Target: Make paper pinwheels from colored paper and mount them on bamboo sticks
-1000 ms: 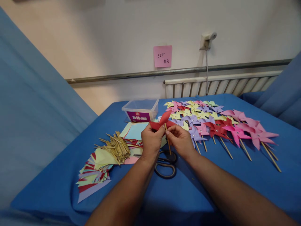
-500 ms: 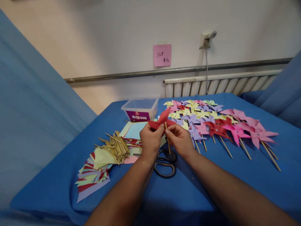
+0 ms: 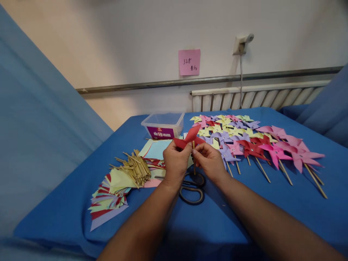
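Observation:
Above the table's middle, my left hand (image 3: 176, 159) is closed on a red paper pinwheel (image 3: 192, 133), gripping it near its centre. A thin wooden stick (image 3: 194, 167) hangs down from behind the pinwheel. My right hand (image 3: 210, 159) pinches the stick near its upper end, close to the paper; whether stick and pinwheel are joined there is hidden by the fingers. Below both hands, black-handled scissors (image 3: 192, 195) lie on the blue cloth, their blades partly covered by my left wrist.
Several finished pinwheels (image 3: 250, 148) spread over the right side of the blue table (image 3: 65, 192). On the left lie a bundle of sticks (image 3: 137, 168), fanned coloured paper (image 3: 108, 204) and stacked sheets (image 3: 156, 149). A clear plastic box (image 3: 163, 125) stands behind them. Blue curtains (image 3: 35, 108) hang at both sides.
The stick has swung from a slight slant to nearly upright between my hands. Both hands keep their hold, and the whole view has shifted slightly.

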{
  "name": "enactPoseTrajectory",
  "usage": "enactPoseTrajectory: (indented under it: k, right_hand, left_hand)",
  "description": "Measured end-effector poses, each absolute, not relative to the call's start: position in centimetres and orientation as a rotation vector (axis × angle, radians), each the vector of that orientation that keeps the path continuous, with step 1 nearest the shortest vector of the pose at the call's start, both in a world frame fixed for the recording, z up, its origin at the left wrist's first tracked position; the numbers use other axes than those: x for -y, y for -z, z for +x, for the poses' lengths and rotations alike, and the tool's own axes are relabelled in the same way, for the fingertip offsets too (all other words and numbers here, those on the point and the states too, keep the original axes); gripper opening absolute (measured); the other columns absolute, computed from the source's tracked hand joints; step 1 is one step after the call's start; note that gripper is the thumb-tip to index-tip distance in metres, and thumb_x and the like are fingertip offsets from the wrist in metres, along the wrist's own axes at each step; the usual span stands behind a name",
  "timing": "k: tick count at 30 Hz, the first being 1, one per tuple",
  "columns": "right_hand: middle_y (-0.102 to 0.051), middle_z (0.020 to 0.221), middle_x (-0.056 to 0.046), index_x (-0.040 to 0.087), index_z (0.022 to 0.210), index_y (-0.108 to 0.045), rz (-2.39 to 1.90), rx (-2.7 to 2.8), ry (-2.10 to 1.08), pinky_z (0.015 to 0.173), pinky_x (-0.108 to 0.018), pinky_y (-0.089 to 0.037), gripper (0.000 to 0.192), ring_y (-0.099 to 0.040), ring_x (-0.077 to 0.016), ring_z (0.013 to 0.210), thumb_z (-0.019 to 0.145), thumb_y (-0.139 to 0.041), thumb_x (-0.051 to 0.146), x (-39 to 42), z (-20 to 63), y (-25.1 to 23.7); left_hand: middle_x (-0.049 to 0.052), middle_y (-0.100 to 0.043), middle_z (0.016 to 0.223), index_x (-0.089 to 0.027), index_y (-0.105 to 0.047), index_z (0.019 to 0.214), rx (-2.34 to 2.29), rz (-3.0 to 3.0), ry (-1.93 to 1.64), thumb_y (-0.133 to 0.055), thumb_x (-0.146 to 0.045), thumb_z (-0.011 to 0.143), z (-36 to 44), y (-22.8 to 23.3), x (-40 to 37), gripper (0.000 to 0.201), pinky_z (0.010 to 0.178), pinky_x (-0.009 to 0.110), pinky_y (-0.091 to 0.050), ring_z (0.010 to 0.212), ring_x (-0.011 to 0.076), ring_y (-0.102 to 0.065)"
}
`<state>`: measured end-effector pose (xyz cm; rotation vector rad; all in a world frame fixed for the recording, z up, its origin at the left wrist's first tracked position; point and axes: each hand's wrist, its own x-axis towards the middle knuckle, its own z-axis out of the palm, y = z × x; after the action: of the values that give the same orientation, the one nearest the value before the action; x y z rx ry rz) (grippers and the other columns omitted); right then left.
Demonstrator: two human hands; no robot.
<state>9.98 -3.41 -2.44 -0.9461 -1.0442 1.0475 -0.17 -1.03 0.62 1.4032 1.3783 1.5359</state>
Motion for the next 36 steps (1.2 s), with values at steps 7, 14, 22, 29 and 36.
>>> enactPoseTrajectory:
  k: [7, 14, 22, 29, 36]
  right_hand:
    - [-0.051, 0.049, 0.007, 0.02, 0.073, -0.054, -0.924, 1.02, -1.059, 0.039, -0.021, -0.031, 0.032, -0.043, -0.0079, 0.039, 0.073, -0.071, 0.047, 3.2, 9.96, 2.55]
    - [-0.05, 0.049, 0.007, 0.02, 0.071, -0.054, -0.922, 1.013, -1.037, 0.039, -0.021, -0.031, 0.033, -0.043, -0.008, 0.041, 0.072, -0.072, 0.047, 3.2, 9.92, 2.49]
    - [-0.05, 0.05, 0.007, 0.02, 0.07, -0.054, -0.931, 1.006, -1.045, 0.038, -0.021, -0.032, 0.033, -0.043, -0.0081, 0.04, 0.07, -0.073, 0.047, 3.27, 9.87, 2.42]
    - [-0.05, 0.051, 0.007, 0.02, 0.071, -0.054, -0.946, 1.029, -1.042, 0.039, -0.022, -0.032, 0.03, -0.044, -0.0082, 0.041, 0.072, -0.072, 0.045, 3.28, 9.87, 2.6]
    - [-0.049, 0.05, 0.008, 0.021, 0.073, -0.054, -0.958, 1.036, -1.034, 0.038, -0.022, -0.032, 0.029, -0.043, -0.0086, 0.04, 0.074, -0.07, 0.044, 3.25, 9.91, 2.86]
  left_hand:
    - [0.001, -0.063, 0.061, -0.014, -0.066, 0.066, -1.371, 1.394, -1.541, -0.073, -0.034, 0.062, -0.16, -0.41, 0.87, 0.022, 0.053, 0.023, -0.039, 0.056, 0.0122, -0.052]
    - [0.0, -0.061, 0.061, -0.014, -0.065, 0.068, -1.373, 1.451, -1.534, -0.072, -0.036, 0.065, -0.34, -0.02, 0.75, 0.023, 0.053, 0.022, -0.039, 0.056, 0.0116, -0.051]
    - [-0.001, -0.06, 0.061, -0.014, -0.065, 0.068, -1.371, 1.458, -1.53, -0.071, -0.034, 0.065, -0.26, -0.1, 0.78, 0.021, 0.054, 0.022, -0.039, 0.057, 0.0117, -0.051]
    - [-0.001, -0.06, 0.061, -0.014, -0.065, 0.069, -1.359, 1.462, -1.521, -0.071, -0.034, 0.066, -0.23, -0.35, 0.96, 0.021, 0.054, 0.022, -0.038, 0.057, 0.0117, -0.051]
    - [0.0, -0.061, 0.062, -0.014, -0.065, 0.069, -1.375, 1.479, -1.52, -0.071, -0.034, 0.066, -0.27, -0.43, 1.12, 0.021, 0.054, 0.022, -0.039, 0.057, 0.012, -0.052]
